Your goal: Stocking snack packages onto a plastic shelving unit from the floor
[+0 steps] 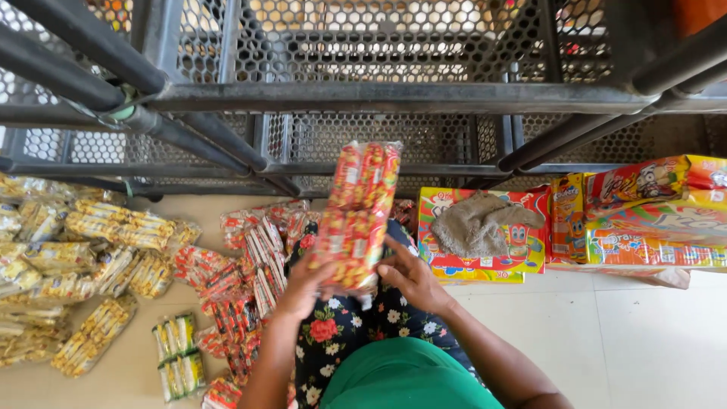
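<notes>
- Holding the lower end of a long red and yellow snack pack [357,216], both hands are closed on it: the left hand [303,288] is wrapped around the bottom left edge, and the right hand [409,279] is pressed flat against the right side, fingers bent over the wrapping.
- The pack is kept nearly upright, a little tilted, above the lap and in front of the dark metal rack [379,98].
- It is judged to be light and soft: many small packets are bundled inside a clear, shiny film, so some bending in the middle can be expected, and the film is probably slippery.
- A hold from below with support on the side, as is seen now, seems suitable; strong squeezing could crush the contents.
- Similar red packs [242,265] are spread on the floor just beside the left arm.
- Yellow packs [83,257] are lying further to the left, and small green ones [178,356] near the knee.
- Colourful boxes [485,231] with a grey cloth [481,223] on top are placed to the right.
</notes>
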